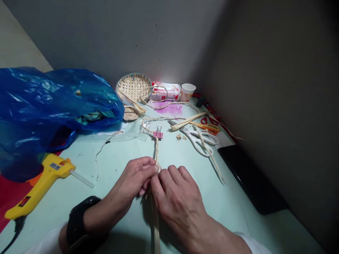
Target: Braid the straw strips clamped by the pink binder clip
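A pale straw braid (157, 148) runs toward me from a pink binder clip (158, 134) that grips its far part. My left hand (137, 176) pinches the near end of the braid between thumb and fingers. Right beside it, my right hand (178, 192) is closed on the same spot, knuckles up, its fingertips mostly hidden. Loose straw strands (156, 230) trail from under both hands toward the table's near edge. Beyond the clip, the thin finished braid curls back across the table.
At left lie a yellow glue gun (49, 182) and a big blue plastic bag (48, 108). White-handled scissors (198, 139), straw strips (188, 121) and a black flat device (248, 178) are at right. A woven basket (134, 87), tissue pack (165, 92) and paper cup (187, 92) stand by the wall.
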Demonstrator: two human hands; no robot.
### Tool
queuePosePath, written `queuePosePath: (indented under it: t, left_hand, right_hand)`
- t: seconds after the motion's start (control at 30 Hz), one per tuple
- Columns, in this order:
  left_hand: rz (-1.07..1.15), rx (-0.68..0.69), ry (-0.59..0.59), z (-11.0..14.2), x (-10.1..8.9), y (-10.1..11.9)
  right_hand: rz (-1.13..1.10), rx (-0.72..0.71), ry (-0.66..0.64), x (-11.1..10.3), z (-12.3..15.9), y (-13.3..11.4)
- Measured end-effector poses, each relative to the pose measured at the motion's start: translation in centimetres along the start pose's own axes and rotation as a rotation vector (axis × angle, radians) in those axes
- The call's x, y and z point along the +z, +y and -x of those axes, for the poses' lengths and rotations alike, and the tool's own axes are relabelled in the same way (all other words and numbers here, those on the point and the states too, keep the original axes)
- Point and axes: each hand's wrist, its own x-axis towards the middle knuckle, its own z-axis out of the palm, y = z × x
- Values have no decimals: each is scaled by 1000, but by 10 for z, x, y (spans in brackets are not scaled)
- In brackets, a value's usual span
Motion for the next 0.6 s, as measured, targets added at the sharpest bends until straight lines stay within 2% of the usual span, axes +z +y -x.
queuePosePath:
  t: [0.13, 0.23, 0.3, 0.37, 0.5, 0.6]
  left_hand:
    - [15, 10, -21, -1, -1, -1]
    - [51, -2, -11, -2, -2, 0]
    - [74, -6, -6, -2, -3, 0]
    - [94, -9, -22, -1, -3, 1]
    - [107, -13, -87, 0, -5, 0]
    - [117, -1, -118, 0, -7, -1]
  right_hand:
    - [-19, 2, -7, 1, 4, 1]
    - [-56, -10, -56, -4, 7, 4]
    - [-161, 28, -115, -11, 5, 10]
    - [-357, 156, -190, -20, 0, 21]
    - [-738, 534, -309, -24, -11, 46]
    - [-1061, 633, -536, -12, -12, 54]
